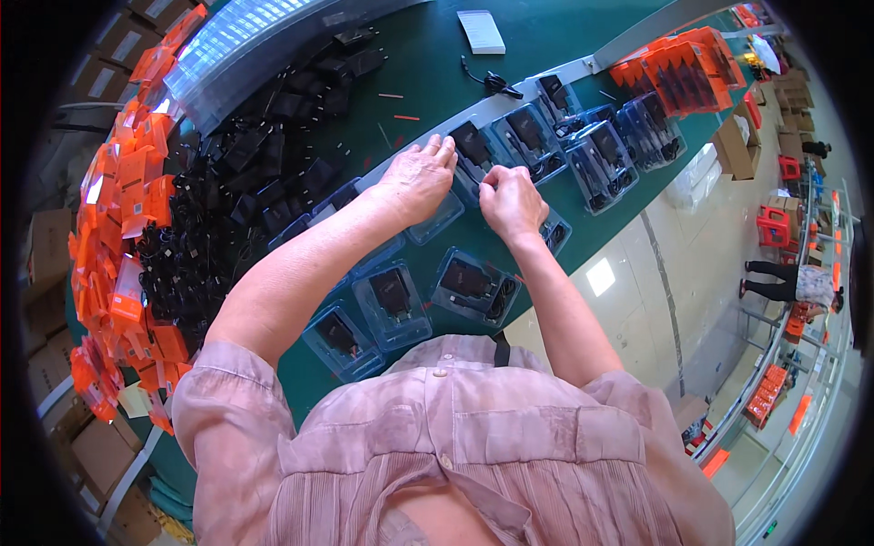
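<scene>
the black charger (469, 143) in its clear blister tray (467, 187) slants lengthwise, far end leftward; left hand (421, 180) flat, fingers outstretched beside it; right hand (513, 204) curled, any hold hidden, cannot tell.

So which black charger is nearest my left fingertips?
The black charger just right of your left hand and beyond your right hand; the other chargers lie farther off.

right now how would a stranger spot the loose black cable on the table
Find the green table, then the white pad at its far side. Just below it in view lies a black cable, bundled at its right end. Unlike cables packed in plastic trays, it sits alone, outside any tray.
</scene>
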{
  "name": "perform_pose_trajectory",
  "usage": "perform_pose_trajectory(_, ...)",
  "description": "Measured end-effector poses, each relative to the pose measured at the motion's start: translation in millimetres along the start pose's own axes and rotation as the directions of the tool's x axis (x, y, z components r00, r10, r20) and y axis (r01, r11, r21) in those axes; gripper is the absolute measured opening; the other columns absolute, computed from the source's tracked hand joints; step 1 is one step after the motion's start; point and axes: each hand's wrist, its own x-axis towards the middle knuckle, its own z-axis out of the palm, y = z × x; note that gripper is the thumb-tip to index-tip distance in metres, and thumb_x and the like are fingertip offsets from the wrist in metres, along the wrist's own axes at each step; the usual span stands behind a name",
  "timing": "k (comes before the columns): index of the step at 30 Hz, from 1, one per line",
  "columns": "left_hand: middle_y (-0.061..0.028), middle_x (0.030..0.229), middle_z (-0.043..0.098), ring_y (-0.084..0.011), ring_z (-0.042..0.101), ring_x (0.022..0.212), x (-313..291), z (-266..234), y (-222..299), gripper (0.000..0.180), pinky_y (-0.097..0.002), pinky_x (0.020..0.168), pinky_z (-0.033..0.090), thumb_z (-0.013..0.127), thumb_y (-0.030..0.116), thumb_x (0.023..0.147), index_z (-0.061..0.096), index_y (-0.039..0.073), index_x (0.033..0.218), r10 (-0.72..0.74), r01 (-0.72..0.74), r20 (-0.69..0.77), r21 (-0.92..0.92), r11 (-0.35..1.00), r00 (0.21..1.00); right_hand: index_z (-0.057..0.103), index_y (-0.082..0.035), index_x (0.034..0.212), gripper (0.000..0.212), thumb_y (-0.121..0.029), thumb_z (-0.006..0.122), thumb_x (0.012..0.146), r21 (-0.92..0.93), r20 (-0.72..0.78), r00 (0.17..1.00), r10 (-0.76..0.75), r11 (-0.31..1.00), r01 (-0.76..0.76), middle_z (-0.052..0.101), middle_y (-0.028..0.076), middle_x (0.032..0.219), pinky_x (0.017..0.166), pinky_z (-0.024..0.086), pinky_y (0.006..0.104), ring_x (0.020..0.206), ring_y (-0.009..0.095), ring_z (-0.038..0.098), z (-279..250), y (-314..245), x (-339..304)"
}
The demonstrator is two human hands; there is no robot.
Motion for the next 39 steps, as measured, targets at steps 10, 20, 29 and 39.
perform_pose_trajectory(10, -0.0252, 0.15, 0.031, -0.0382, 0.031, 0.14, -5.3, -2.6, -1.0, 0.073, -0.0423, 0.115, 0.029, 0.066, 0.007, 0.068, 0.048, 0.007, 0.139, 0.041, -0.046, -0.039, -0.134, 0.99, 0.998, 0.074, -0.01, 0.096, 0.023, -0.023, 0.069, 0.077, -0.215, 0.127, 0.992, -0.01, 0.976, 0.037, 0.069, 0.015, 0.108, 0.086, 0.053, 0.0397, 0.104, 0.031, 0.066, -7.2, -27.8, 22.4)
perform_pose_trajectory(20, -0.0273, 0.147, 0.033, -0.0403, 0.031, 0.139, -9.3, 6.3, -4.3, 0.062, -0.0448, 0.111, 0.036, 0.072, 0.014, 0.072, 0.055, 0.003, 0.131, 0.026, -0.039, -0.078, -0.166, 0.985, 0.997, 0.06, -0.008, 0.11, 0.033, -0.021, 0.071, 0.081, 0.085, -0.189, 0.92, -0.343, 0.928, 0.363, 0.062, 0.011, 0.095, 0.076, 0.053, 0.0404, 0.09, 0.029, 0.065, 7.8, 34.0, -20.9)
perform_pose_trajectory(29, -0.0273, 0.15, 0.029, -0.0392, 0.027, 0.142, -5.4, -3.3, 0.7, 0.067, -0.0467, 0.114, 0.029, 0.066, 0.013, 0.073, 0.05, 0.006, 0.137, 0.012, -0.009, 0.018, -0.138, 0.99, 1.0, 0.067, 0.006, 0.09, 0.019, -0.012, 0.069, 0.084, 0.636, 0.285, 0.954, -0.093, 0.763, -0.116, 0.068, 0.012, 0.076, 0.051, 0.053, 0.024, 0.059, 0.012, 0.065, -20.7, 40.3, 40.9)
perform_pose_trajectory(39, -0.0349, 0.148, 0.027, -0.0459, 0.027, 0.14, -3.2, -0.4, 16.1, 0.079, -0.0508, 0.113, 0.028, 0.063, 0.051, 0.085, 0.046, -0.007, 0.135, -0.062, 0.063, 0.014, -0.163, 0.985, 0.998, 0.055, -0.005, 0.103, 0.033, -0.028, 0.071, 0.084, -0.153, -0.282, 0.909, -0.307, 0.95, 0.273, 0.053, 0.017, 0.104, 0.068, 0.054, 0.0456, 0.083, 0.034, 0.066, 12.1, 21.3, 19.3)
